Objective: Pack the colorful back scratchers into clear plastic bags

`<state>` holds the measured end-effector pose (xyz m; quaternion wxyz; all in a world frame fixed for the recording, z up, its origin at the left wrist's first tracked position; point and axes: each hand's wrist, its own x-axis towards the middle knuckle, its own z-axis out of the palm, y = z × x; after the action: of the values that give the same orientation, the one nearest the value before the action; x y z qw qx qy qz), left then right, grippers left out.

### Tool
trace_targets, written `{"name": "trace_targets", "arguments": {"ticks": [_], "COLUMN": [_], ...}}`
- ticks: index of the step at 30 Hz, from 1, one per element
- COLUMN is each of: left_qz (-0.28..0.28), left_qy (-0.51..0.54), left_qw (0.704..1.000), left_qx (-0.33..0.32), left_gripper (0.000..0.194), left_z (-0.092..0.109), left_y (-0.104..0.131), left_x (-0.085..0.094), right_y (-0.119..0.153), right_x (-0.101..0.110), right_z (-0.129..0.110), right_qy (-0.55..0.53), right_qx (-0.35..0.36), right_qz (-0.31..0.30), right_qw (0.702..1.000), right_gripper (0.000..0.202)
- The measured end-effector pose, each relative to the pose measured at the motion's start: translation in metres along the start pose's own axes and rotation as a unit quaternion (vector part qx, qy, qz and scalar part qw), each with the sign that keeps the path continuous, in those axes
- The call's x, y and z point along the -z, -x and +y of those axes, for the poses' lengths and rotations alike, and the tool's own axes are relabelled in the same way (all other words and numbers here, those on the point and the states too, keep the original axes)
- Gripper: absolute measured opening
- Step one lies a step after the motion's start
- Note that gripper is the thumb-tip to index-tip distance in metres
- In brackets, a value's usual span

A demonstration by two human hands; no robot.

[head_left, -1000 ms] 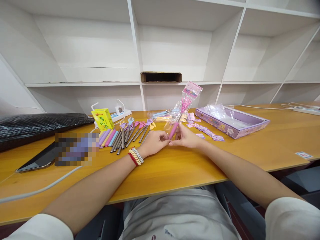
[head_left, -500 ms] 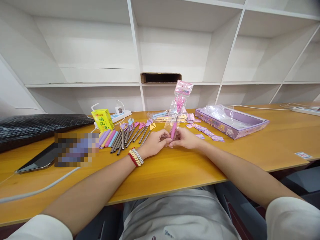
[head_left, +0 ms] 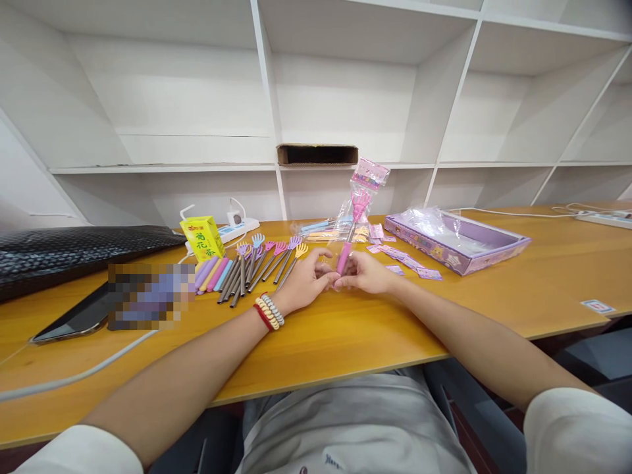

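Observation:
A pink back scratcher (head_left: 352,227) stands tilted in a clear plastic bag (head_left: 342,214) with a pink header card (head_left: 370,172) at its top. My right hand (head_left: 366,272) is closed around the lower end of its pink handle. Beside it, my left hand (head_left: 310,282) pinches the lower part of the bag, thumb close to the handle's end; its index finger is a little raised. Left of my hands lie several back scratcher rods (head_left: 254,266) with coloured hand-shaped heads, next to several coloured handles (head_left: 213,273).
Behind my hands lie bagged back scratchers (head_left: 320,227). Pink cards (head_left: 407,261) are scattered to the right, before a purple tray box (head_left: 469,263) holding clear bags. A yellow drink carton (head_left: 202,238), power strip (head_left: 239,228) and phone (head_left: 74,313) are at left.
The bagged back scratcher has tipped slightly to the right at its top. My left fingers have loosened and lifted a little; my right hand has barely moved.

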<state>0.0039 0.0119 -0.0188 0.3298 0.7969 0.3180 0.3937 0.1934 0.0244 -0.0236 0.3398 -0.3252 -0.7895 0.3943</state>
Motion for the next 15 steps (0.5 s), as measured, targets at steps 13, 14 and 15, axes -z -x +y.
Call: {"name": "trace_targets", "arguments": {"ticks": [13, 14, 15], "left_qz": [-0.063, -0.067, -0.067], "left_qy": [0.053, 0.042, 0.031], "left_qw": [0.996, 0.996, 0.997], "left_qx": [0.036, 0.036, 0.036], "left_gripper": [0.061, 0.054, 0.047], "left_z": [-0.0037, -0.0044, -0.0049], "left_y": [-0.0013, -0.0022, -0.0028], "left_x": [0.0003, 0.001, 0.0016], "right_y": [-0.002, -0.0023, -0.0025], "right_x": [0.003, 0.0029, 0.0028], "right_z": [0.0059, 0.0066, 0.0071], "right_qy": [-0.073, -0.064, -0.055], "right_qx": [-0.018, -0.017, -0.014], "right_qz": [-0.02, -0.024, -0.028], "right_qw": [0.997, 0.997, 0.998], "right_gripper": [0.036, 0.035, 0.034]}}
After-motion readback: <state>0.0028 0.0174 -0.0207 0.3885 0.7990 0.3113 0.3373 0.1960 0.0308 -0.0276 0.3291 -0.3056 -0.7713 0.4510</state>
